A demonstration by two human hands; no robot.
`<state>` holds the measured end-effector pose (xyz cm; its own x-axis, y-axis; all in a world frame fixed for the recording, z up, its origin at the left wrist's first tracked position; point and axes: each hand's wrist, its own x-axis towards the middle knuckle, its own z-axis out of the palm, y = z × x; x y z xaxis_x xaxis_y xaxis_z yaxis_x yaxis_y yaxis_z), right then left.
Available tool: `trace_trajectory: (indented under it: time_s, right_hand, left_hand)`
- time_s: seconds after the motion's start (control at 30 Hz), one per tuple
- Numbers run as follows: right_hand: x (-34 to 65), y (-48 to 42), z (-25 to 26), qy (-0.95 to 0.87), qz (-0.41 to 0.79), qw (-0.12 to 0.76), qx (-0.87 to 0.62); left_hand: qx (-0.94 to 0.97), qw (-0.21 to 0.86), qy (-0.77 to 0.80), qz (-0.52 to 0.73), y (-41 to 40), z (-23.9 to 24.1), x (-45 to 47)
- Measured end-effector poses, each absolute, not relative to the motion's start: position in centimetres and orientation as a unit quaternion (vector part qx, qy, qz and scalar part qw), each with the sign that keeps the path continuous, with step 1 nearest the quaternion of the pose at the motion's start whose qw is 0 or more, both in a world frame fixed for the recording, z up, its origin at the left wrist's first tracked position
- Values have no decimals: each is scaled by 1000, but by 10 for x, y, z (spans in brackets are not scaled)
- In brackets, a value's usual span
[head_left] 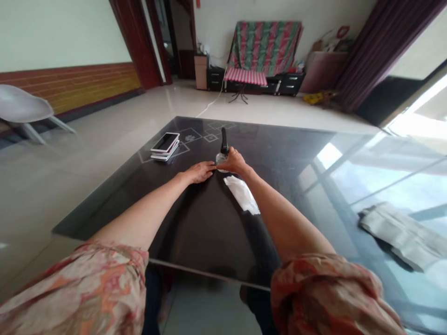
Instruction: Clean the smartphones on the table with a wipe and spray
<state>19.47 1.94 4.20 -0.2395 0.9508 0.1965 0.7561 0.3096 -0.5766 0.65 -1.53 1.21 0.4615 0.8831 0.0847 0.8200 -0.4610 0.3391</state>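
A small clear bottle with a tall black cap [223, 148] stands on the dark glass table [195, 223]. My right hand [233, 163] is wrapped round the bottle's lower part. My left hand [199, 172] lies flat on the table just left of the bottle, fingers stretched toward it and holding nothing. A white crumpled tissue [242, 194] lies on the table under my right forearm.
A stack of phones [165, 146] sits at the table's far left. Folded grey paper [401, 235] lies at the right side. A white chair [24, 111] stands at the left, and a covered bench [261, 56] by the far wall.
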Motion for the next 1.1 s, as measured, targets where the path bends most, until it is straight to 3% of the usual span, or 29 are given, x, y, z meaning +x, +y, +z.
trace_trajectory:
  time_s: [0.37, 0.63, 1.1]
  right_hand:
    - [165, -32, 50, -776, 181, 254, -549]
    - [168, -34, 40, -783, 208, 262, -525]
    - [162, -21, 25, -797, 226, 280, -486]
  left_hand:
    - [827, 99, 553, -19, -65, 17, -14]
    - [825, 49, 557, 85, -74, -5, -19]
    - [848, 25, 513, 130, -78, -4, -21]
